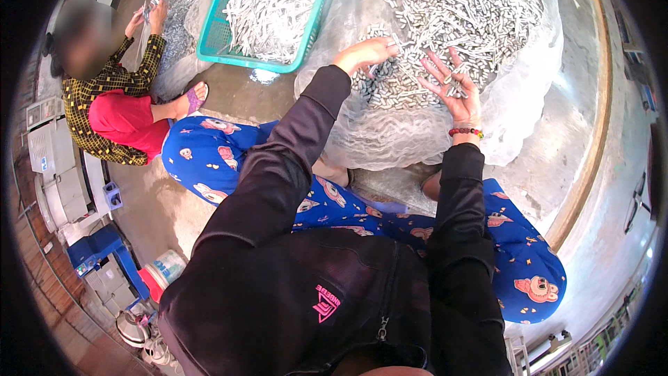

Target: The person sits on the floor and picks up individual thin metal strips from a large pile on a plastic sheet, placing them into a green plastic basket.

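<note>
A large heap of small silvery, elongated pieces (pixel 452 7) lies on a clear plastic sheet (pixel 376 146) in front of me. Over the heap's near left part, my left hand (pixel 369 54) has its fingers drawn together around a small silvery piece (pixel 392 44) at their tips. To its right, my right hand (pixel 459 97) is turned palm up with fingers spread, and several small silvery pieces (pixel 455 89) rest in it. Dark sleeves cover both forearms, and a beaded bracelet circles the right wrist.
A green plastic basket (pixel 263 66) of thin, pale silvery strips stands left of the heap. Beyond it, a person (pixel 115 108) sits low, handling small pieces at another pile (pixel 182 10). At the lower left are a bucket (pixel 165 268) and grey machines (pixel 59 160).
</note>
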`<state>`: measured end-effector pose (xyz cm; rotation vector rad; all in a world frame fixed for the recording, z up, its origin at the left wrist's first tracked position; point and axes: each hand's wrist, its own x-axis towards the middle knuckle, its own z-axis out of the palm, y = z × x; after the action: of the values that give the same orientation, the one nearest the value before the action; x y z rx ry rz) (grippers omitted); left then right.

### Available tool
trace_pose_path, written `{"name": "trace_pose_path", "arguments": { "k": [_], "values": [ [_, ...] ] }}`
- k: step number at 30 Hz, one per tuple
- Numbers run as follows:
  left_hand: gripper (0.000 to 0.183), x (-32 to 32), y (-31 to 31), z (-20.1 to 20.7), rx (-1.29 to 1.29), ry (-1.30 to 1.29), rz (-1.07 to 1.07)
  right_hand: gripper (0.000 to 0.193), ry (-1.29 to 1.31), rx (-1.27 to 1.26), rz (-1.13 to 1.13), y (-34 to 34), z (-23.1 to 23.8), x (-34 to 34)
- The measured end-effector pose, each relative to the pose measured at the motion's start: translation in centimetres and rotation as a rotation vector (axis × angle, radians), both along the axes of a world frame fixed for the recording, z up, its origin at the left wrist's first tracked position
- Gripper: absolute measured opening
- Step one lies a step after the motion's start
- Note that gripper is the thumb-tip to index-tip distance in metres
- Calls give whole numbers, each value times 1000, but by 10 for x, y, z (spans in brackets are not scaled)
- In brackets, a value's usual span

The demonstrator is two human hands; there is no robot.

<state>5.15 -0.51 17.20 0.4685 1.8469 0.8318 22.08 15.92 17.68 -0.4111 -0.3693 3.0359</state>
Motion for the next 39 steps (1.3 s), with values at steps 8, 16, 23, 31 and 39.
{"name": "trace_pose_path", "arguments": {
  "k": [8,16,23,31,39],
  "values": [
    [45,20,4,-16,-257,599,-18,43,-234,294,-48,2,-14,2],
    [33,38,4,-29,-256,647,-264,27,-350,318,8,1,-3,-2],
    [34,5,6,-25,171,-16,150,24,-398,565,-107,25,-35,-1],
    [31,32,25,-28,49,798,-692,19,-406,575,-133,21,-8,-2],
    [40,12,19,-4,103,499,-266,36,-333,181,-61,21,-9,7]
  ]
}}
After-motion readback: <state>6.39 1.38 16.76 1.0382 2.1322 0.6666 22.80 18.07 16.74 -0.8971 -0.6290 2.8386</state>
